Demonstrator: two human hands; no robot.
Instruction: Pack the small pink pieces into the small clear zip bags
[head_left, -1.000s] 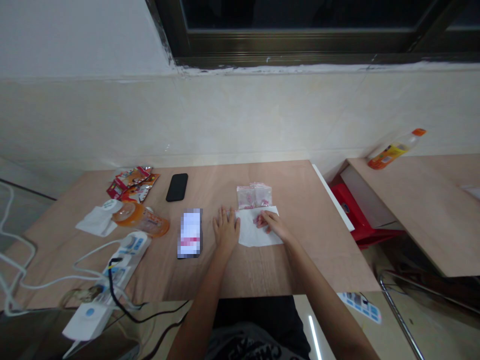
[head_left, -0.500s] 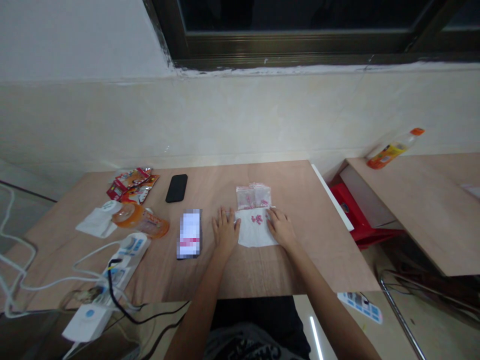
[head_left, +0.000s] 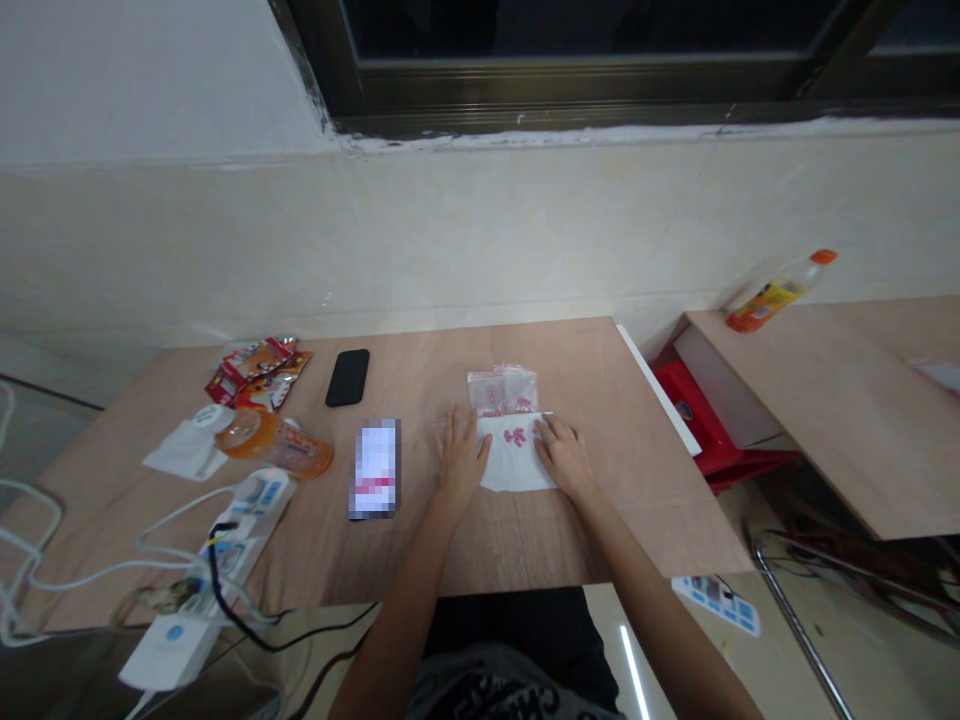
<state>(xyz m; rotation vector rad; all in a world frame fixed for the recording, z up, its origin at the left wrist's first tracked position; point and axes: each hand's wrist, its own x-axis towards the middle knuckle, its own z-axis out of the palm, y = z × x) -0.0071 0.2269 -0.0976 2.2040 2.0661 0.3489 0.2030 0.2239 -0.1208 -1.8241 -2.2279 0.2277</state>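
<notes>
A white tissue lies flat on the wooden table, with a small cluster of pink bits on it, too small to name. My left hand rests at the tissue's left edge, fingers spread and palm down. On the right edge lies my right hand, its fingers stretched forward and apart, holding nothing. Just beyond the tissue are two clear zip bags side by side, with more pink bits inside them.
Left of my hands lie a lit phone, a black phone, an orange drink bottle, snack packets and a power strip with cables. Another bottle stands on the right-hand table, near a red stool.
My left hand has shifted slightly right, further over the tissue's left edge. My right hand stays at the right edge. The whole view has moved a little.
</notes>
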